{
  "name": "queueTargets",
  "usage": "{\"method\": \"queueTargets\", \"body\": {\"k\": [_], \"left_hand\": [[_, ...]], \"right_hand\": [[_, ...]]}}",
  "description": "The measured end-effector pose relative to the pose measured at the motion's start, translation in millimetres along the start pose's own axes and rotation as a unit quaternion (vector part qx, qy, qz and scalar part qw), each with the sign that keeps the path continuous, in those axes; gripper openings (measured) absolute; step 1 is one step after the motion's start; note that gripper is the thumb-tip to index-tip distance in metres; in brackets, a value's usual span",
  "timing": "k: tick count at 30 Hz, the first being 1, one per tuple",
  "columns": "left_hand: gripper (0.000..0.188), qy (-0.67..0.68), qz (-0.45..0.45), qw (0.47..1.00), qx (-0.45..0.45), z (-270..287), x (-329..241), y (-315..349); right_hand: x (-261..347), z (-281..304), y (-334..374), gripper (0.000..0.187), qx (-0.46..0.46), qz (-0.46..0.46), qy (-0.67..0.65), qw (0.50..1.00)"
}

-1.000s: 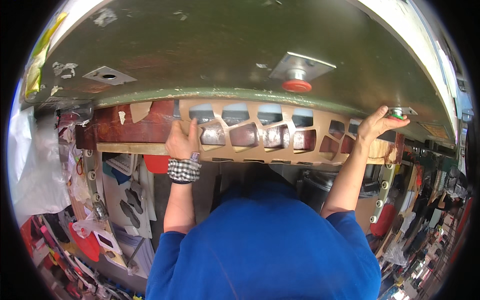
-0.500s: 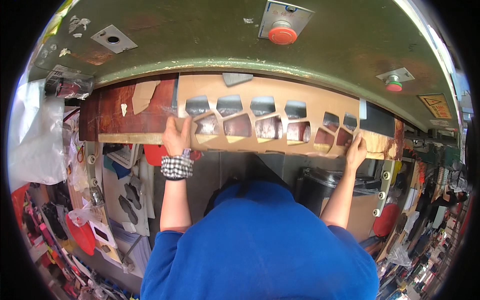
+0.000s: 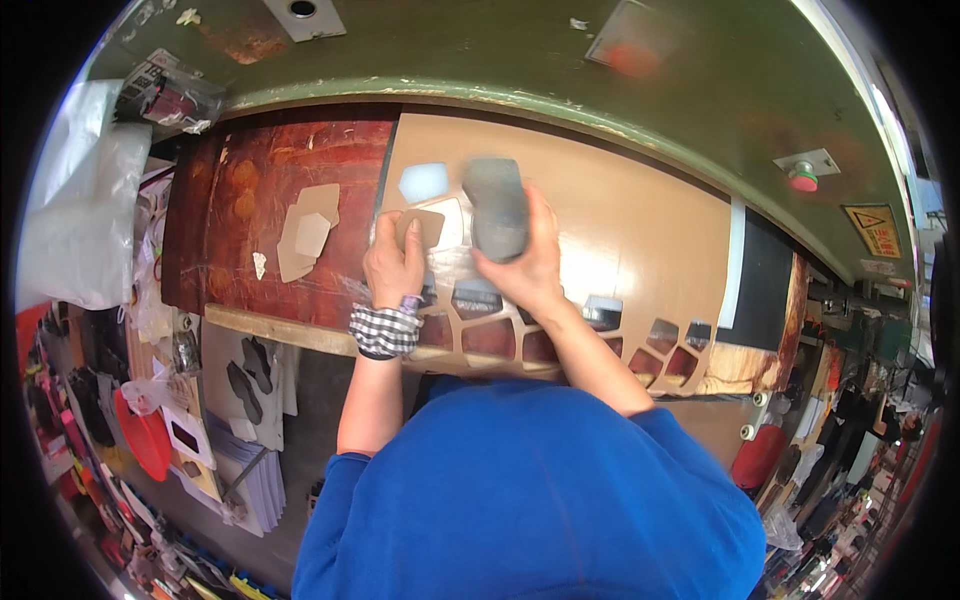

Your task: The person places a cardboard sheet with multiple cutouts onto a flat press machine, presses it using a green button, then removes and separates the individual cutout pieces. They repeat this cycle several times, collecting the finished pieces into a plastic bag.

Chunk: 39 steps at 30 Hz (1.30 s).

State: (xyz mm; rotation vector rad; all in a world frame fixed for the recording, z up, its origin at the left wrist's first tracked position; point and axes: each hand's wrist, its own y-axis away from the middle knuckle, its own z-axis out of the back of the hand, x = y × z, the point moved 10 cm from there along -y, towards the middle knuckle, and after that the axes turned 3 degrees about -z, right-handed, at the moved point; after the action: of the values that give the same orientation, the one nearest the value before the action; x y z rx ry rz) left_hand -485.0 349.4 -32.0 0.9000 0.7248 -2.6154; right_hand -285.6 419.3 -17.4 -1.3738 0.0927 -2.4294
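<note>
A tan sheet [image 3: 640, 220] lies across the work surface, with rows of angular cut-out holes along its near edge. My left hand [image 3: 393, 262] pinches a small brown cut piece [image 3: 428, 228] over the sheet's left part. In my right hand [image 3: 532, 262], thumb and fingers grip a grey block-like cutting die [image 3: 495, 208], blurred by motion. It is held just right of the brown piece. A pale opening [image 3: 423, 182] shows in the sheet beyond my left hand. Several brown cut pieces [image 3: 310, 235] lie in a small pile to the left.
A green machine beam [image 3: 450, 50] spans the far side, with a blurred red button [image 3: 632, 58] and another button [image 3: 803, 176]. The reddish board [image 3: 240, 190] is at left, beside hanging clear plastic [image 3: 75, 220]. A black panel [image 3: 755, 285] sits at right.
Both hands have left the sheet's near edge. My left hand has taken a brown piece, my right the grey die. The sheet reaches further toward me, and the pile at left has grown.
</note>
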Motion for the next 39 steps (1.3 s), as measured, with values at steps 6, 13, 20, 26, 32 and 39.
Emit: {"method": "queueTargets", "body": {"k": [6,13,20,26,32,39], "left_hand": [[0.028,0.054,0.161,0.971,0.167,-7.9,27.7,16.8],[0.022,0.178,0.073,0.959,0.207,-31.2,-28.2,-1.9],[0.023,0.113,0.072,0.987,0.083,14.8,13.0,22.3],[0.021,-0.032,-0.018,0.999,0.022,35.9,4.8,54.9],[0.022,-0.072,0.078,0.994,0.003,-5.7,37.6,15.7],[0.029,-0.068,0.082,0.994,-0.008,-41.3,33.2,-64.1]], "right_hand": [[-66.0,26.4,29.4,0.079,-0.004,-0.226,-0.654,0.722],[-48.6,72.1,52.8,0.093,-0.036,-0.143,-0.433,0.889],[-18.7,54.6,44.7,0.108,-0.040,0.029,0.116,0.992],[-67.6,64.8,3.3,0.104,-0.027,-0.043,-0.025,0.998],[-80.9,297.2,-66.3,0.087,-0.435,-0.055,0.073,0.896],[-108.9,313.7,-91.2,0.102,-0.466,0.006,0.181,0.866]]}}
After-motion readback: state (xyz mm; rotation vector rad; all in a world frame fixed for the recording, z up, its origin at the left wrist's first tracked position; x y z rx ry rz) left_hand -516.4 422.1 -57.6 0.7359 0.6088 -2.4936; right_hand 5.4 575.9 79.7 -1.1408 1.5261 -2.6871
